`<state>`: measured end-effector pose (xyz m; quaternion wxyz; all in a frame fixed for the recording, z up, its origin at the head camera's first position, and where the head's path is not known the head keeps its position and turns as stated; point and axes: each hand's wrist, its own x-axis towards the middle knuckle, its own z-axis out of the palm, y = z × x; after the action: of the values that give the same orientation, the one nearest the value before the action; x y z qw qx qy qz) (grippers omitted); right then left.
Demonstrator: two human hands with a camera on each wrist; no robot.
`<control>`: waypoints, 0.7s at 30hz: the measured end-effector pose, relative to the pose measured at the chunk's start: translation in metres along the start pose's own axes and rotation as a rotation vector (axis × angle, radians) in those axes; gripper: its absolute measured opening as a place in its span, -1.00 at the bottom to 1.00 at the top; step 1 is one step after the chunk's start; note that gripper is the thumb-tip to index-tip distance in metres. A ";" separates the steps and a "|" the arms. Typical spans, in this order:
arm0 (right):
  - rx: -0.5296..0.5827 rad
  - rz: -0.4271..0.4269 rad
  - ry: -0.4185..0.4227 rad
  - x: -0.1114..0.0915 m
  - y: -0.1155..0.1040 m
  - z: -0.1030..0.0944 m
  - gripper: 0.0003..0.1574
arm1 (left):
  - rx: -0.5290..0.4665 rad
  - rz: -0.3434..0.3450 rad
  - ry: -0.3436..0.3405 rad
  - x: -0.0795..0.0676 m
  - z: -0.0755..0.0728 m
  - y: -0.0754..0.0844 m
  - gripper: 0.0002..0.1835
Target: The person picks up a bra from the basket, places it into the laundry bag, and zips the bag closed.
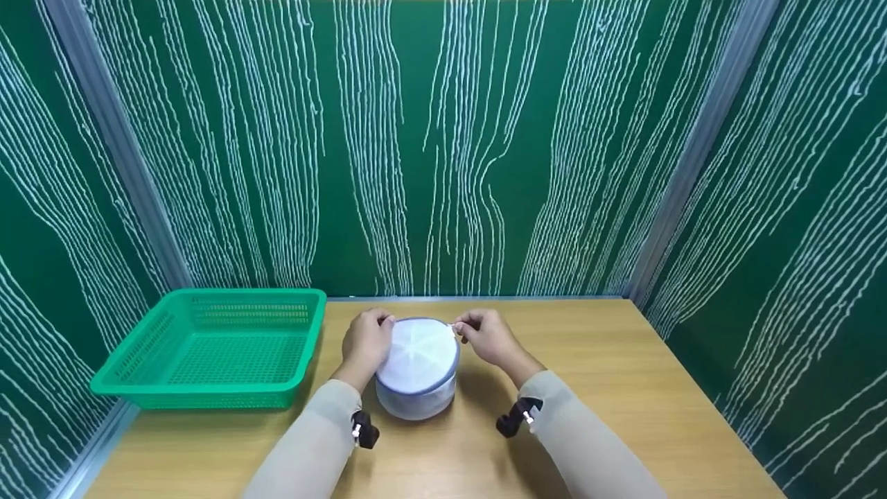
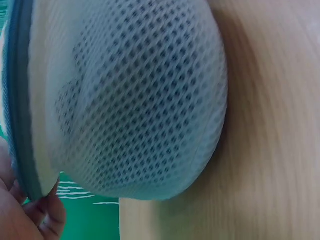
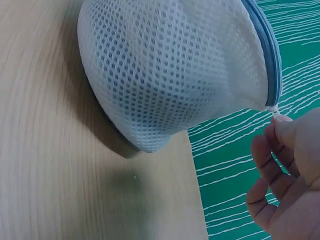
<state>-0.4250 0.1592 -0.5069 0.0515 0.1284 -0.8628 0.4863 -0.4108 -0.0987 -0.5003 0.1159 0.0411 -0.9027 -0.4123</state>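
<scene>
A round white mesh laundry bag (image 1: 416, 357) with a blue-grey zippered rim stands on the table, its lid facing up. My left hand (image 1: 367, 341) pinches the rim at the bag's far left side. On the opposite side, the thumb and index finger of my right hand (image 1: 490, 338) pinch the small white zipper pull (image 3: 273, 110) at the rim's edge. The honeycomb mesh side wall (image 2: 145, 100) bulges below the rim in the left wrist view. The inside of the bag is hidden by its lid and walls.
A green plastic basket (image 1: 305, 360) with perforated walls stands at the table's left. The wooden table (image 1: 610, 388) ends at a green wall (image 1: 527, 173) with white wavy lines. Metal posts (image 1: 700, 145) stand at the corners. Each wrist wears a small black camera mount (image 1: 513, 421).
</scene>
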 end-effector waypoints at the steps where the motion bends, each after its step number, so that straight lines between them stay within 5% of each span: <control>1: 0.003 0.003 -0.001 0.000 0.001 0.000 -0.84 | -0.006 -0.013 -0.015 -0.001 -0.001 0.001 -0.70; 9: 0.023 0.024 0.005 -0.002 0.009 -0.005 -0.81 | -0.031 -0.034 -0.121 -0.006 -0.010 0.009 -0.58; 21: -0.017 0.086 0.023 -0.005 0.013 -0.021 -0.77 | 0.051 0.079 -0.070 -0.018 -0.028 -0.002 -0.62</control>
<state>-0.4246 0.1841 -0.5079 0.0414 0.0851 -0.8709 0.4822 -0.3869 -0.1176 -0.4875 0.0995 -0.0060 -0.9172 -0.3857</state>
